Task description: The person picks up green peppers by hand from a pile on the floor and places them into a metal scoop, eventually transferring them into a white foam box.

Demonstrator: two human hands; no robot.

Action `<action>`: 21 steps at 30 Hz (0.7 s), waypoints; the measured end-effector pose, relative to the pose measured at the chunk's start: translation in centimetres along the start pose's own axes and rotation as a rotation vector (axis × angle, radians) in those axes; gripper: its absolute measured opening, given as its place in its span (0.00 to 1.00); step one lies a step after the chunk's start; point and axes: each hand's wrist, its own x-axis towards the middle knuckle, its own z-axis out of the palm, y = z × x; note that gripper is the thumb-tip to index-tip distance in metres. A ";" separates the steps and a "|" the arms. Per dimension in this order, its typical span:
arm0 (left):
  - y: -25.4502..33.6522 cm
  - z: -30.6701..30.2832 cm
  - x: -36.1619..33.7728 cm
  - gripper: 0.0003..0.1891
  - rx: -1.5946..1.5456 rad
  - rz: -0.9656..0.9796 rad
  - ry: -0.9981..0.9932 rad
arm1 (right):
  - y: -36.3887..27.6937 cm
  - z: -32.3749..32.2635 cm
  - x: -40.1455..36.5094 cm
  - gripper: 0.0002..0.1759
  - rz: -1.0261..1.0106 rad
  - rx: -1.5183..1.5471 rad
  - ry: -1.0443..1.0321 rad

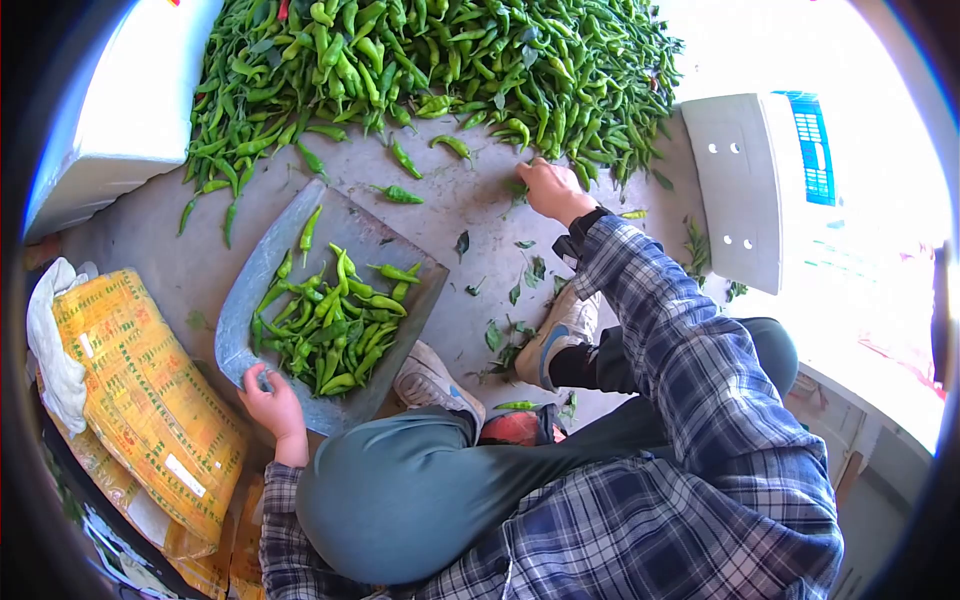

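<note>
A grey metal scoop (405, 255) rests on the floor in front of my left knee, with a heap of green peppers (335, 325) inside it. My left hand (272, 405) is at the scoop's near left rim, its fingers curled against the edge. Farther forward, my right hand (553, 190) reaches down at the front edge of a large pile of green peppers (430, 60). Its fingers point down and to the left, with a bit of green beneath them; what they hold, if anything, is too small to tell.
Loose peppers (403, 160) and dark leaves (462, 243) lie on the grey floor. White foam boxes stand at the left (130, 110) and right (735, 190), with a blue crate (812, 150) behind. Yellow printed cardboard (150, 400) lies at the lower left.
</note>
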 end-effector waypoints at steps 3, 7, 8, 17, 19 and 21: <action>-0.1 0.1 0.1 0.11 -0.010 -0.010 0.004 | 0.6 0.1 -0.4 0.19 -0.042 -0.029 -0.009; 0.0 0.0 0.0 0.11 0.003 -0.006 -0.007 | 1.2 0.3 -1.4 0.18 0.008 0.083 0.052; -0.1 0.1 0.0 0.11 0.009 -0.005 -0.003 | 1.3 0.5 -1.6 0.17 0.046 0.121 0.142; 0.1 0.3 0.2 0.11 0.014 -0.015 0.001 | 1.0 -1.7 -1.0 0.12 0.194 0.352 0.187; -0.1 0.1 0.3 0.11 0.006 -0.023 0.007 | 0.6 -1.5 -0.5 0.12 0.146 0.467 0.209; -0.9 -0.2 0.5 0.11 0.061 0.052 -0.069 | -0.4 -0.6 0.6 0.12 0.023 0.385 0.303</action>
